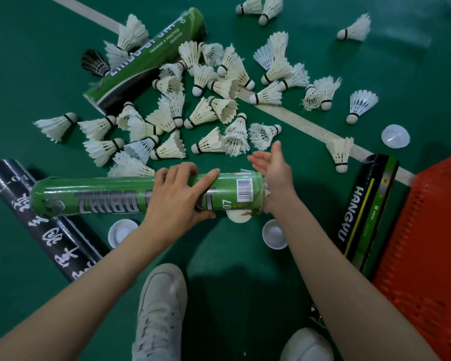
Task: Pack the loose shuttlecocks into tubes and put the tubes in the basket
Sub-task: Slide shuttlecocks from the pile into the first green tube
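Note:
My left hand (179,194) grips a green tube (102,198) that lies level above the floor, its open mouth pointing right. My right hand (272,169) is flat against that mouth, fingers spread, with white feathers showing at its wrist. Several loose white shuttlecocks (206,115) lie scattered on the green floor beyond the hands. An orange mesh basket (432,243) stands at the right edge.
A second green tube (146,58) lies at the back left, a black tube with white script (44,222) at the left, a black-and-green tube (365,212) beside the basket. White caps (121,231) (274,234) (395,135) lie on the floor. My white shoes (162,308) are below.

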A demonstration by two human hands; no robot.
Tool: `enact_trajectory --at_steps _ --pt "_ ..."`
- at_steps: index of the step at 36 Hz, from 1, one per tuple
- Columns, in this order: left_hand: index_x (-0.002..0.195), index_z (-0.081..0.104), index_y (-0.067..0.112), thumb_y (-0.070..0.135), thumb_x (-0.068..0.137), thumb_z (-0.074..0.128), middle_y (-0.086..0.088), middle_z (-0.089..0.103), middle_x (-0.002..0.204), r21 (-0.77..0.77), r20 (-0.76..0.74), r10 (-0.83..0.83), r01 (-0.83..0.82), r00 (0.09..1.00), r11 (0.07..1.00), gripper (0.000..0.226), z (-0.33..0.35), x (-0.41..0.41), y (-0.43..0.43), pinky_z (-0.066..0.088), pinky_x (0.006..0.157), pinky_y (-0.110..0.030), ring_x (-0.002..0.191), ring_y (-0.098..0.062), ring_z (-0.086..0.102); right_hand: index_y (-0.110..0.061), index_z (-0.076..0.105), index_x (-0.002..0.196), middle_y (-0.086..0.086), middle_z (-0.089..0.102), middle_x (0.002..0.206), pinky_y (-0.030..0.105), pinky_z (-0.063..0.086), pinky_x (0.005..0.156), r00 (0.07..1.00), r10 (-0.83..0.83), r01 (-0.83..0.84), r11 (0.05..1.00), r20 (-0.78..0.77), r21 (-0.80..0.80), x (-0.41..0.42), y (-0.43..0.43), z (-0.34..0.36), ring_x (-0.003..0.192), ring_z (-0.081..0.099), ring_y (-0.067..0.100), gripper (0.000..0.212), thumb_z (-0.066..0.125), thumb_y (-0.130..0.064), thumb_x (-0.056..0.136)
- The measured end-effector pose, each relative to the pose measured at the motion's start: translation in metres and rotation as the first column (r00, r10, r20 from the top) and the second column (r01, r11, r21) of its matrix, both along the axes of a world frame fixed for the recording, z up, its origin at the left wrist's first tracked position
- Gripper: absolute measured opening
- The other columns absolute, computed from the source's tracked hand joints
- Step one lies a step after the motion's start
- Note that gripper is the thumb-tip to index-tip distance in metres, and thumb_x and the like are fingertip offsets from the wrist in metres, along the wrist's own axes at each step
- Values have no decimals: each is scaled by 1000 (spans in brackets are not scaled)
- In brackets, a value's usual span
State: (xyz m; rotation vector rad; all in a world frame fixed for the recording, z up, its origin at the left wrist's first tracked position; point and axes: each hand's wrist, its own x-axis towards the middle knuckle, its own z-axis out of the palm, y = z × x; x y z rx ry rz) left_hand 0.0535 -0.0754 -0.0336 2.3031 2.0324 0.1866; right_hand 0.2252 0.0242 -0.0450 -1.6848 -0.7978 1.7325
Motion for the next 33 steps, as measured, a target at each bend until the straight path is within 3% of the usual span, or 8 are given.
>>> enact_trajectory --at_steps 5,7,11,16,24,27,30,33 --pt "133 53 22 47 54 87 -17 52 109 -52 -7 97 -97 995 994 89 -4 -8 15 33 88 -44 100 -35 52 -12 60 98 4 64 110 35 45 85 1000 -18 18 1000 3 -20 -28 25 -4 105 58 18 48 26 -46 102" --pt "134 51 22 45 57 86 -17 51 113 -119 -23 140 -142 990 983 89 -7 -11 22 34 90 -45 104 -36 51 -14 58 99 2 60 106 31 45 77 988 -21 8 997 155 82 -29 37 -14 97 58 16 36 34 -40 102" --pt "142 41 27 47 66 80 -15 46 123 -180 -43 201 -205 979 962 88 -12 -20 34 29 97 -43 113 -34 45 -13 61 105 12 46 127 37 33 104 773 -11 -248 915 634 317 -16 60 -38 121 40 28 18 51 -25 96" --pt "145 35 29 48 71 77 -14 43 125 -170 -63 229 -237 971 956 87 -17 -28 39 25 98 -41 116 -32 42 -19 43 142 16 14 157 40 18 113 501 269 -600 793 822 107 -1 69 -58 141 13 35 50 48 -8 93" --pt "144 37 28 46 68 79 -16 45 123 -178 -72 231 -240 970 954 88 -23 -28 35 28 97 -43 114 -34 43 -9 26 149 9 23 157 33 19 115 625 204 -513 835 754 200 8 57 -62 144 20 24 67 45 9 86" --pt "143 39 26 44 67 81 -17 46 122 -165 -58 244 -250 968 954 89 -22 -27 34 29 98 -45 114 -35 45 -7 54 126 9 54 129 21 34 93 762 55 -358 866 646 349 9 48 -50 116 50 20 36 60 -12 91" --pt "144 38 27 44 68 80 -16 45 124 -173 -42 264 -267 964 948 88 -19 -26 32 28 100 -45 116 -35 43 -12 57 88 -1 59 82 17 36 62 859 -14 -212 900 512 380 10 33 -40 74 50 14 18 61 -29 91" --pt "142 41 27 45 66 81 -15 46 122 -162 -18 283 -282 959 946 88 -15 -23 29 29 99 -45 114 -34 44 -16 54 78 -3 55 75 27 42 71 929 -61 -67 942 365 329 17 19 -41 69 48 11 22 58 -31 93"
